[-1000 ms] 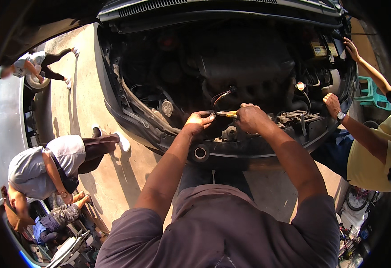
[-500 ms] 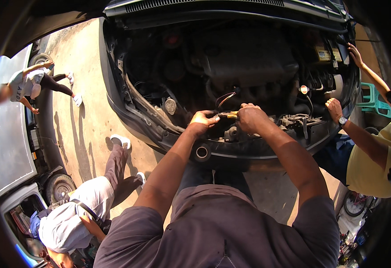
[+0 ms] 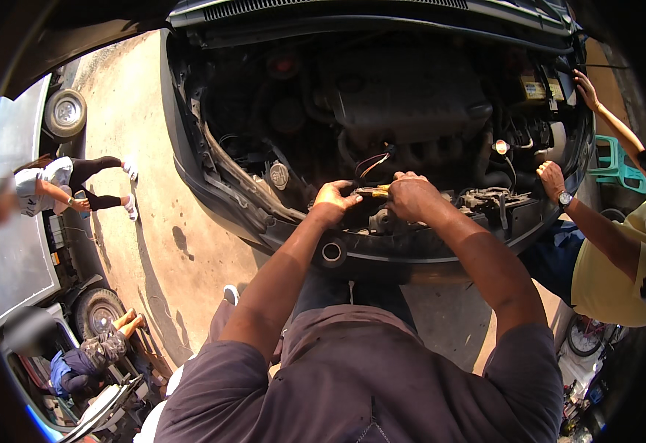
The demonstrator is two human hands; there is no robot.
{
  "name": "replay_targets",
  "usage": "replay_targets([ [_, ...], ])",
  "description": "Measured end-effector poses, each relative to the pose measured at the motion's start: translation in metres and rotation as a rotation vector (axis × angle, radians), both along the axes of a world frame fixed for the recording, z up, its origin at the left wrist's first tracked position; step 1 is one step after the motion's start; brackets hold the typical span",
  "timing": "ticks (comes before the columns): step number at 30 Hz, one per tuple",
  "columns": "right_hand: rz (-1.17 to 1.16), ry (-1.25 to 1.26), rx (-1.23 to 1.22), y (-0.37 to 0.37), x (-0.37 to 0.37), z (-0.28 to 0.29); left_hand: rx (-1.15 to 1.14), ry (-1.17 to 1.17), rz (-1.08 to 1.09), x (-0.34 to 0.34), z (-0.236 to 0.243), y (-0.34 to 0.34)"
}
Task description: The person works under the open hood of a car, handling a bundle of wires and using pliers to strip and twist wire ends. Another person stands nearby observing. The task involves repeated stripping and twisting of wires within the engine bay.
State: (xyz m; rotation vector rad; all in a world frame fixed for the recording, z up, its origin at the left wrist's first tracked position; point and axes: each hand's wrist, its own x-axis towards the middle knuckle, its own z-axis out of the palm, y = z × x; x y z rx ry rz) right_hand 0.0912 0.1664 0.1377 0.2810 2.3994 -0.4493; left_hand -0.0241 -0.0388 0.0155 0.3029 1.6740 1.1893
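My left hand (image 3: 332, 204) is closed at the front of a car's engine bay, pinching the end of some thin wires (image 3: 371, 162). These wires loop up from the fingertips to a dark connector (image 3: 390, 148) below the engine cover. In my right hand (image 3: 414, 198) are what look like pliers with yellow handles (image 3: 379, 190). Their metal tip points left and meets the wires beside my left thumb; whether the jaws grip the wire is too small to tell. Both hands are above the front crossmember (image 3: 389, 221).
The black engine cover (image 3: 411, 96) lies beyond my hands, with a battery (image 3: 541, 90) at right. A co-worker's hand (image 3: 552, 181) rests on the car's front edge, the other hand (image 3: 586, 88) further back. Green stools (image 3: 618, 166) stand at right; people and a truck (image 3: 16, 221) are at left.
The pliers and my hands have shifted only slightly. At left, one person has moved nearer the truck's side, another has walked mostly out of sight behind my left arm, and a crouching person now shows.
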Motion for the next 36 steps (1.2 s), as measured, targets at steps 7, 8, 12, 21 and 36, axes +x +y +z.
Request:
replay_targets([
  [7,-0.058,-0.079,0.021,-0.008,-0.004,0.004,-0.032,0.091,-0.032,0.0,0.011,0.003],
  [8,-0.051,-0.039,0.008,-0.008,-0.003,0.003,-0.041,0.099,-0.04,0.001,0.01,0.002],
  [12,0.095,0.07,-0.011,0.004,0.0,-0.012,0.012,0.015,0.006,0.002,-0.002,-0.001],
  [21,0.219,0.1,-0.112,0.023,0.0,-0.034,-0.008,-0.026,-0.06,-0.003,0.0,-0.001],
  [36,-0.515,0.128,-0.19,0.046,0.084,0.065,0.143,-0.051,0.202,-0.034,0.09,-0.11],
])
